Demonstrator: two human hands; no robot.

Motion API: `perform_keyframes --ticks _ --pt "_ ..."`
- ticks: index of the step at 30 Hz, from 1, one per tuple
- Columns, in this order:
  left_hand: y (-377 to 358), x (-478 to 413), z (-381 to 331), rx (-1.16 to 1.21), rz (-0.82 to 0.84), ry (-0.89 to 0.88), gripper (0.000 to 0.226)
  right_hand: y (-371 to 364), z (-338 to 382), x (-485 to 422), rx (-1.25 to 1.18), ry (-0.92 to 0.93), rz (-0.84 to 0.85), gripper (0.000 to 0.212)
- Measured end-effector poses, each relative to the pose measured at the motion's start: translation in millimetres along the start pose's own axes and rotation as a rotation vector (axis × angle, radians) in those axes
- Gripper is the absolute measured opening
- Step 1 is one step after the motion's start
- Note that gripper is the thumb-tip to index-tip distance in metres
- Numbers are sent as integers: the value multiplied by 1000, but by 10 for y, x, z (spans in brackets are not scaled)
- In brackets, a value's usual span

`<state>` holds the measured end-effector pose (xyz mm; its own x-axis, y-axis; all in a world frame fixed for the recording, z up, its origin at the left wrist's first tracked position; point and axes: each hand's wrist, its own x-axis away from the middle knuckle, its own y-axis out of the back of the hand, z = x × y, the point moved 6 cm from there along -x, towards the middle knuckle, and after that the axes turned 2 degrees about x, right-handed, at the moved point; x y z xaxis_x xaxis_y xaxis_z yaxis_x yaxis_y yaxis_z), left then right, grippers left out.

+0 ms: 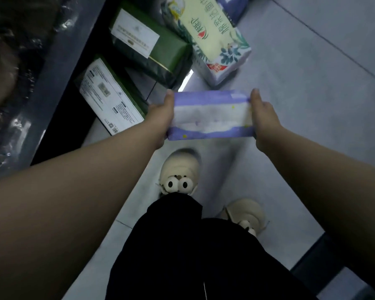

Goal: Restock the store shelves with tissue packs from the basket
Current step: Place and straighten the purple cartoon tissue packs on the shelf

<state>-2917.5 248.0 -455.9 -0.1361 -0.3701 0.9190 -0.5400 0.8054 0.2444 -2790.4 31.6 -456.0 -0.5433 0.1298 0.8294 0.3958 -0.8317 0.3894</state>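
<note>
Your forearms (63,202) fill the near corners, both stretched fwd & down. L hand (160,118) grips the left short end of the purple tissue pack (212,114), thumb lying up along that end toward the far corner, fingers curled under & mostly hidden. R hand (263,118) grips the right short end the same way, thumb tip at the far right corner. You hold the pack level btwn the two hands, long side across you, white band w/ wavy purple borders facing up. It touches nothing but your hands.

Just beyond the L hand, a green pack w/ white label (108,98) lies tilted, its near corner close to your left wrist in the view. Behind it sits a 2nd green pack (160,50), dark & glossy. Right of that, a cream floral pack (214,40) sits tilted on the floor, its lower corner near the held pack's far edge but apart. Another purple pack (232,7) is cut off at the top edge.

A grey shelf edge (59,68) runs diagonally down the left, w/ plastic-wrapped goods (9,61) beyond it, too blurred to read. Open room is the bare grey floor (312,83) right of the R hand & ahead. Under the pack are a cream shoe w/ toy eyes (180,169), a 2nd cream shoe (245,215) & black trousers (182,245).
</note>
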Motion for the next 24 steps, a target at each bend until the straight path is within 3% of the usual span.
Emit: perform_keyframes --ticks 2,4,7,12,15,17,19,21,24 --pt "39 461 -106 24 37 4 57 190 14 243 -66 -7 7 49" --pt "89 781 -161 25 63 -11 49 382 75 514 -151 3 11 42" --pt "180 1332 -315 50 53 -49 50 682 287 952 -244 33 -7 38" --pt "313 2305 -580 58 59 -139 60 1197 771 1758 -281 116 82 67" --pt "361 2853 -842 81 134 -206 50 1529 1096 2218 -298 179 164 52" --pt "399 3241 -1061 107 149 -275 44 1756 1299 2550 -367 187 193 27" --pt "428 3664 -1294 113 169 -354 57 1971 1438 2864 -462 144 181 10" --pt "464 4064 -1536 152 193 -405 61 2148 1591 3199 -574 106 179 14" --pt "540 4576 -1845 219 263 -425 51 2355 1832 3668 -698 74 197 17"
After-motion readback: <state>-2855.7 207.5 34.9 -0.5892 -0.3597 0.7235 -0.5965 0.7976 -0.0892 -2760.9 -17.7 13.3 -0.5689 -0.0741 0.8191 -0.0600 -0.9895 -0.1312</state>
